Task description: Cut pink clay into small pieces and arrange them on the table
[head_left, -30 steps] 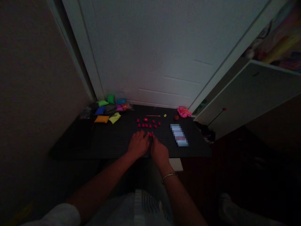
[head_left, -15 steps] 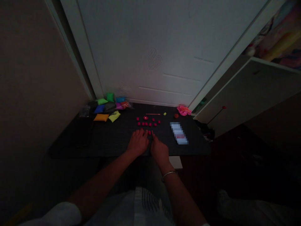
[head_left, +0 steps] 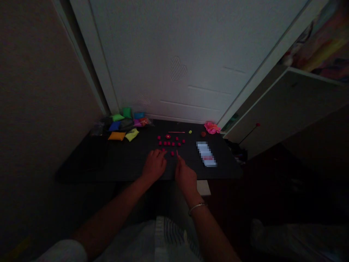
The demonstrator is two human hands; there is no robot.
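Observation:
My right hand (head_left: 186,177) is closed around a slim pink modelling tool (head_left: 177,153), its tip pointing forward over the dark table. Just left of that tip lies a small red clay piece (head_left: 172,154), apart from both hands. My left hand (head_left: 155,163) rests at the table with fingers apart and loosely bent. Near its fingertips is another red clay piece (head_left: 163,149); whether they touch is too dark to tell. Beyond the hands, several small red lumps (head_left: 168,143) sit in loose rows, with a red piece bearing a pale spot (head_left: 168,137) behind them.
Coloured clay packets (head_left: 117,136) lie at the back left. A pink stick (head_left: 176,132) and a yellow-green scrap (head_left: 190,131) lie at the back. Rightward are a brownish-red ball (head_left: 203,134), a pink crumpled item (head_left: 212,127) and a blurred phone (head_left: 206,154). A white panel (head_left: 152,65) rises behind the table.
My left hand has moved left, away from the red piece beside the tool, which stays on the table. My right hand's tool has drawn slightly apart from that piece.

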